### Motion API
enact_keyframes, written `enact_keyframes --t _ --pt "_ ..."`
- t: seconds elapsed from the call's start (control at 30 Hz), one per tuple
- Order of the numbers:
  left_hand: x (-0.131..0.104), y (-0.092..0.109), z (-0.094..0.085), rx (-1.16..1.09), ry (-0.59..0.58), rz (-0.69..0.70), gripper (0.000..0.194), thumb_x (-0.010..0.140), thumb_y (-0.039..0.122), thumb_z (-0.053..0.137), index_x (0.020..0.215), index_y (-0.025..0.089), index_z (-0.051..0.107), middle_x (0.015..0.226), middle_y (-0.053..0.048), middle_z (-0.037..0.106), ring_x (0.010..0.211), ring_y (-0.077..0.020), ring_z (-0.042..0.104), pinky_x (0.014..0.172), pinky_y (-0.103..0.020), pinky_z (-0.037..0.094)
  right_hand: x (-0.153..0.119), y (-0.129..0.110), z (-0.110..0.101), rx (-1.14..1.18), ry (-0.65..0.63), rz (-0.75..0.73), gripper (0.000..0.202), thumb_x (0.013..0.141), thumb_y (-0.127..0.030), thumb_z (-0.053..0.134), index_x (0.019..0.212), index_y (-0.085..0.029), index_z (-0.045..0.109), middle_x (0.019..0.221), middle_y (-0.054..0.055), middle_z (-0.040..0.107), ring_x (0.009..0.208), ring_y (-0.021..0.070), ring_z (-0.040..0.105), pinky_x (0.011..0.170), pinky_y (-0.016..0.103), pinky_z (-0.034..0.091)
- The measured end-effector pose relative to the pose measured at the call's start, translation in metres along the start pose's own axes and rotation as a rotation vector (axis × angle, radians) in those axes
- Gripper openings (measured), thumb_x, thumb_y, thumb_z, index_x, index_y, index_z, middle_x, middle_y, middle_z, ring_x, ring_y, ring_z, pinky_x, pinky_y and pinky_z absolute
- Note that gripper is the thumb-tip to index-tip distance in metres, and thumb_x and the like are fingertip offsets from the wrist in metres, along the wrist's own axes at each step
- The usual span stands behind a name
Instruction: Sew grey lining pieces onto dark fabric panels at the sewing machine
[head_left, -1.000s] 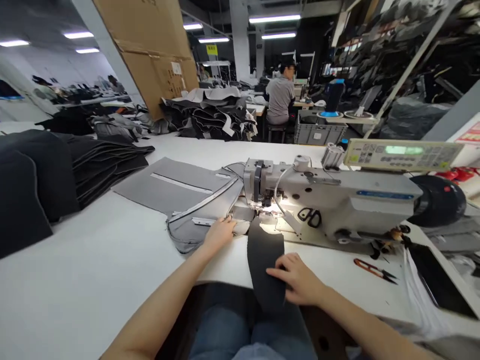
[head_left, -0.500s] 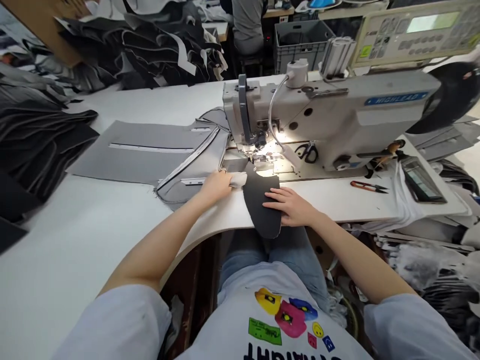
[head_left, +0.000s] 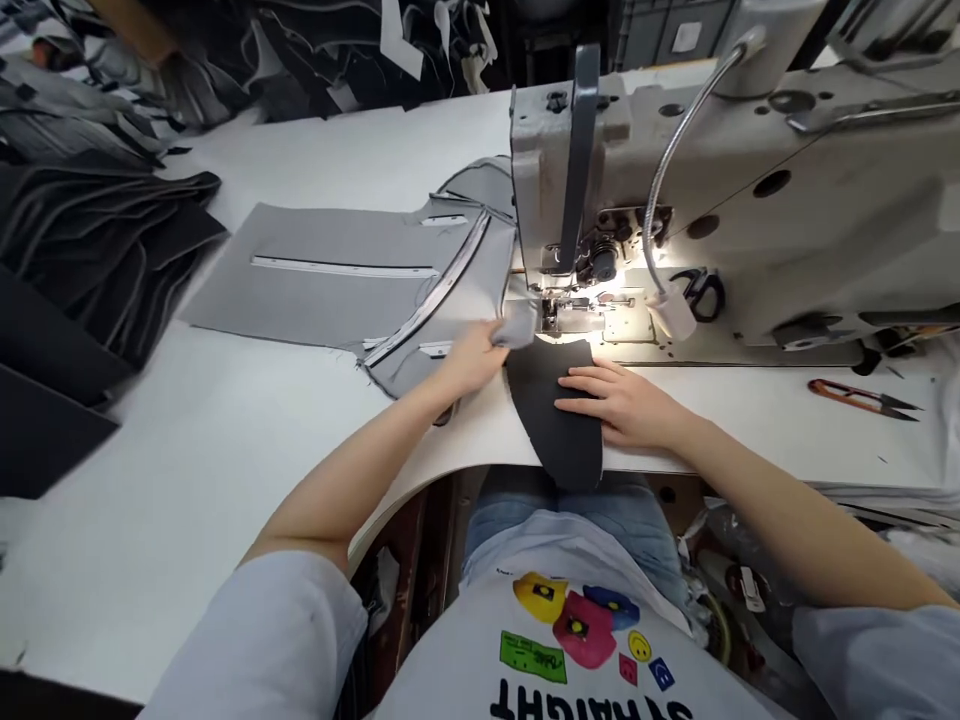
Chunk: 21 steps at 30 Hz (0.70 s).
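My left hand (head_left: 476, 358) is closed on the edge of a grey fabric panel (head_left: 322, 240), whose folded-up corner shows pale beside my fingers. White strips and a curved seam run along this panel, which lies left of the sewing machine (head_left: 720, 200). My right hand (head_left: 626, 402) rests flat, fingers spread, on a black fabric piece (head_left: 559, 425). The black piece reaches from just below the lit presser foot (head_left: 551, 315) to past the table's front edge. Its upper end lies close to my left hand.
Orange thread snips (head_left: 862, 398) lie on the right of the table (head_left: 225, 450). Black scissors (head_left: 699, 292) rest on the machine bed behind the lamp. Stacks of dark fabric pieces (head_left: 90, 260) stand at the left, and more fabric (head_left: 322, 60) hangs at the back.
My view has come closer to the machine. My left hand still grips the grey panel's edge, and its folded corner now lies nearer the presser foot. My right hand stays on the black piece.
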<state>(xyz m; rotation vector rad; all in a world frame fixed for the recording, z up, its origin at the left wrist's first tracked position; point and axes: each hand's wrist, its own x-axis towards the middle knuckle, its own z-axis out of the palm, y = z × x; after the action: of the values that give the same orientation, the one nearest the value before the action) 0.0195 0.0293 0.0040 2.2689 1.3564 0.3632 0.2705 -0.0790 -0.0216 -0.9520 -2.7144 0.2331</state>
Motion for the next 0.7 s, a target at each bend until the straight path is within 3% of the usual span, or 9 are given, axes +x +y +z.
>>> enact_keyframes --t 0.07,0.17,0.33,0.43,0.53,0.63,0.7 --pt "-0.002 0.01 0.009 0.101 -0.074 0.156 0.027 0.077 0.012 0.046 0.095 0.017 0.065 0.098 -0.008 0.069 0.096 -0.0242 0.063 0.085 -0.033 0.051 0.006 0.003 0.003 -0.021 0.028 0.038 0.05 0.083 -0.018 0.058 0.133 -0.018 0.061 0.14 0.016 0.055 0.13 0.0339 0.048 0.106 0.053 0.041" --pt "-0.007 0.012 0.014 0.249 -0.16 0.362 0.026 0.08 0.009 0.045 0.094 0.017 0.066 0.114 -0.011 0.067 0.111 -0.0256 0.06 0.096 -0.037 0.049 0.013 0.007 0.008 -0.054 0.074 0.09 0.05 0.082 -0.018 0.061 0.131 -0.015 0.062 0.139 0.02 0.056 0.13 0.0372 0.048 0.103 0.053 0.043" --pt "-0.004 -0.004 0.0 0.448 -0.317 0.554 0.029 0.079 0.004 0.046 0.097 0.015 0.066 0.136 -0.014 0.056 0.121 -0.026 0.053 0.103 -0.038 0.045 0.003 0.03 0.005 -0.002 0.036 -0.004 0.054 0.079 -0.007 0.059 0.132 -0.015 0.062 0.138 0.018 0.057 0.134 0.0373 0.046 0.108 0.057 0.041" --pt "0.007 0.003 -0.003 0.512 -0.361 0.554 0.031 0.08 0.002 0.044 0.094 0.016 0.067 0.129 -0.013 0.059 0.115 -0.0251 0.054 0.1 -0.037 0.046 -0.007 0.042 0.002 0.027 0.032 -0.034 0.047 0.086 -0.011 0.055 0.131 -0.017 0.063 0.14 0.015 0.056 0.135 0.0357 0.045 0.108 0.056 0.042" --pt "0.014 0.022 0.007 0.571 -0.314 0.442 0.027 0.083 0.006 0.045 0.093 0.017 0.068 0.116 -0.013 0.063 0.106 -0.0278 0.056 0.092 -0.042 0.049 -0.011 0.045 0.0 0.033 0.07 -0.019 0.043 0.088 -0.012 0.053 0.129 -0.018 0.064 0.138 0.015 0.058 0.135 0.0358 0.047 0.106 0.057 0.044" --pt "0.01 0.034 0.017 0.614 -0.244 0.306 0.027 0.084 0.006 0.045 0.097 0.016 0.067 0.133 -0.017 0.056 0.115 -0.0331 0.053 0.093 -0.048 0.049 -0.012 0.04 0.0 0.001 0.108 0.004 0.043 0.087 -0.011 0.053 0.128 -0.016 0.065 0.135 0.015 0.061 0.132 0.0369 0.049 0.103 0.054 0.048" --pt "0.006 0.033 0.019 0.59 -0.262 0.255 0.03 0.083 0.003 0.044 0.099 0.014 0.067 0.144 -0.02 0.047 0.124 -0.033 0.05 0.099 -0.046 0.047 -0.01 0.036 0.001 -0.021 0.114 0.008 0.044 0.085 -0.009 0.053 0.127 -0.014 0.065 0.135 0.016 0.06 0.131 0.0377 0.05 0.103 0.054 0.047"
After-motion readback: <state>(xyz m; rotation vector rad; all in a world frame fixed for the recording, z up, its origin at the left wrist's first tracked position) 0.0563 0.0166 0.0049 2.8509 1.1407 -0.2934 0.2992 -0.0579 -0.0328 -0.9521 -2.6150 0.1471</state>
